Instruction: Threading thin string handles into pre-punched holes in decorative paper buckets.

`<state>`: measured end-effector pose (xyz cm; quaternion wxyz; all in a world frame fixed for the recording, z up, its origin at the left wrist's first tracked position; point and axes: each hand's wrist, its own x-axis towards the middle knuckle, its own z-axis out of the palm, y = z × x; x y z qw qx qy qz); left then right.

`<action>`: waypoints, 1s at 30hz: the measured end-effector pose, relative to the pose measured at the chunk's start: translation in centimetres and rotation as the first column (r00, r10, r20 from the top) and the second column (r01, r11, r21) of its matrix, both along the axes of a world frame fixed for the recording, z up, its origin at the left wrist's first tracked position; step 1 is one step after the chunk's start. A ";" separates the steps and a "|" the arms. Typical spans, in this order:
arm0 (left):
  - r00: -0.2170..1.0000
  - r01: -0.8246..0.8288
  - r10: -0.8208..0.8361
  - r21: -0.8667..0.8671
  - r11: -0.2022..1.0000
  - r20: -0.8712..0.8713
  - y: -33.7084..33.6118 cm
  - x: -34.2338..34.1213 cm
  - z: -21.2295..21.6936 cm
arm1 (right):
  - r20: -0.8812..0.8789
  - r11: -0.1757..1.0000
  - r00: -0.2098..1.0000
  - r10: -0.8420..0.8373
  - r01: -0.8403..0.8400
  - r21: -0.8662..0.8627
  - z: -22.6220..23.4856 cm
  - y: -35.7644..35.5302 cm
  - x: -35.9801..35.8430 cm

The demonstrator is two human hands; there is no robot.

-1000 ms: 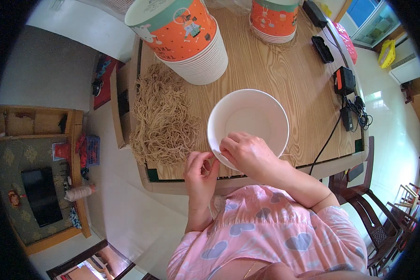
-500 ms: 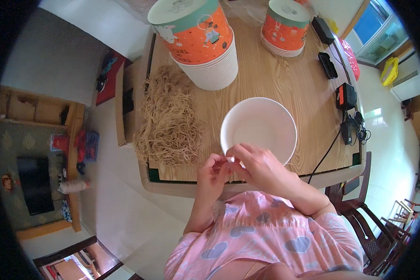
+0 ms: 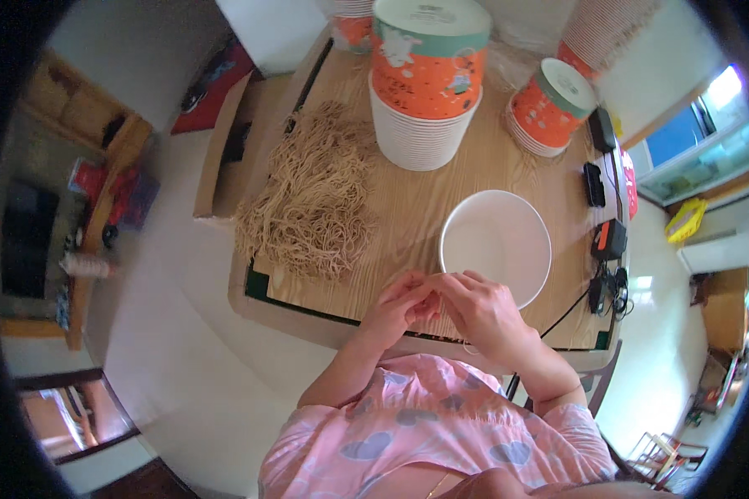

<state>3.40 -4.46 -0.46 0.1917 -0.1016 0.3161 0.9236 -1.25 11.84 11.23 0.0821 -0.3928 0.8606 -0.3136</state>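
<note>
Both hands, left hand and right hand, meet fingertips at frame centre, just below the white bowl; whether either grip holds anything cannot be told.

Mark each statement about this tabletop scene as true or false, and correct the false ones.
1. The white bowl is empty. True.
2. The pile of noodles lies to the right of the bowl. False: it lies to the left.
3. Both hands, the left hand and the right hand, meet at the table's near edge. True.
4. The tall stack of orange cups lies tipped on its side. False: it stands upright.
5. The wooden table carries a pile of noodles. True.
</note>
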 end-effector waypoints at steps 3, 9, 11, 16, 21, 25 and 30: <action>0.999 0.000 0.000 0.000 1.000 -0.032 0.4 -0.5 -0.1 | 0.058 0.999 0.998 -0.037 0.036 0.024 0.5 -0.4 0.0; 0.999 -0.012 0.017 0.188 0.982 -0.027 1.5 -1.2 -0.8 | 0.140 0.990 0.986 -0.096 0.080 0.112 1.0 -0.9 -0.6; 0.999 -0.012 0.024 0.250 0.968 -0.041 1.8 -1.7 -0.8 | 0.148 0.991 0.985 -0.093 0.077 0.110 1.4 -1.1 -0.8; 0.999 0.005 0.011 0.341 0.940 -0.043 2.5 -2.4 -1.0 | 0.134 0.979 0.986 -0.099 0.073 0.189 2.5 -1.2 -1.0; 0.999 0.004 0.008 0.293 0.956 -0.038 2.7 -2.5 -0.7 | 0.194 0.974 0.977 -0.091 0.047 0.219 2.5 -1.1 -1.2; 0.999 -0.029 0.033 0.304 0.952 -0.006 3.2 -2.7 0.0 | 0.106 0.946 0.990 -0.094 0.056 0.319 2.0 -1.1 -1.2; 0.984 -0.001 0.066 0.363 0.932 -0.168 3.0 -2.8 -0.5 | 0.058 0.952 0.996 -0.067 0.047 0.303 2.4 -1.6 -0.7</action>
